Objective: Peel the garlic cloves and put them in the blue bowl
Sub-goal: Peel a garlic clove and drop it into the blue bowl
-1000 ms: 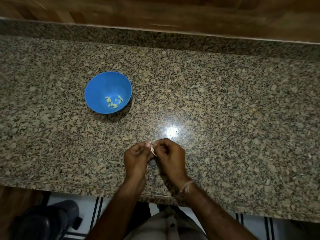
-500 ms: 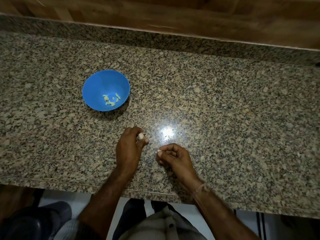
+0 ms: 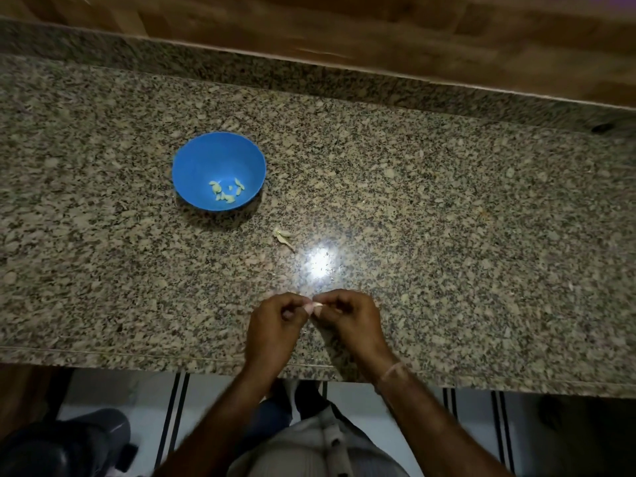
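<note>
A speckled grey-and-tan granite surface (image 3: 447,218) is seen from above, backed by a raised granite strip and a brown wooden panel (image 3: 378,29) along the far side. A round blue plastic bowl (image 3: 206,156) is set upright on the surface, to the left of centre and well apart from the hands. Several peeled pale yellow garlic cloves (image 3: 225,192) are gathered in the bottom of the bowl, towards its near side.

Near the front edge of the surface, the left hand (image 3: 275,325) and the right hand (image 3: 351,321) are brought together with their fingertips meeting. Both hands are closed, with the fingers curled, and a small pale garlic clove (image 3: 315,304) is pinched between the fingertips of the two hands. The clove is held just above the surface; how much skin is on it cannot be told. A thin pale thread band (image 3: 390,371) is worn on the right wrist.

Between the bowl and the hands, a loose scrap of dry garlic skin (image 3: 283,236) is lying on the surface, just beside a bright white glare of reflected light (image 3: 319,264).

Below the front edge, a white tiled floor with black stripes (image 3: 103,390) is visible, together with a light buttoned shirt (image 3: 309,452) and a dark rounded object (image 3: 69,442) at the lower left.
</note>
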